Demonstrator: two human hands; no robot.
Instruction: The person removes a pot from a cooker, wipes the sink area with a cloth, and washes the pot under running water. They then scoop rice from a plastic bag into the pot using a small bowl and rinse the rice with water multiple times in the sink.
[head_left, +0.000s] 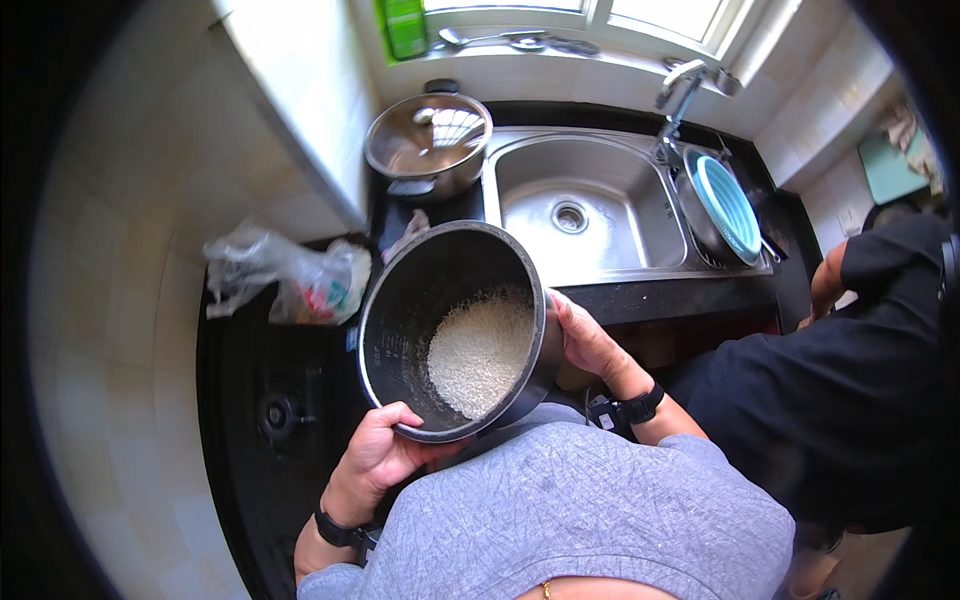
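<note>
Both my hands hold a dark rice cooker inner pot (405, 300), tilted so that its mouth faces up towards me. Dry-looking white rice (484, 352) has slid to the right side of its bottom, and level marks run along the inner wall. My left hand (386, 446) grips the near rim, with the thumb over the edge. Against the outer wall on the right rests my right hand (589, 337), its fingers partly hidden behind the pot. The stainless steel sink (600, 255) lies just beyond the pot.
A lidded steel pot (431, 146) stands left of the sink. A plastic bag (322, 285) lies on the black counter near a gas burner (281, 416). Right of the faucet (679, 105) leans a light blue basket (727, 206) in a metal bowl. Another person (832, 375) stands close on the right.
</note>
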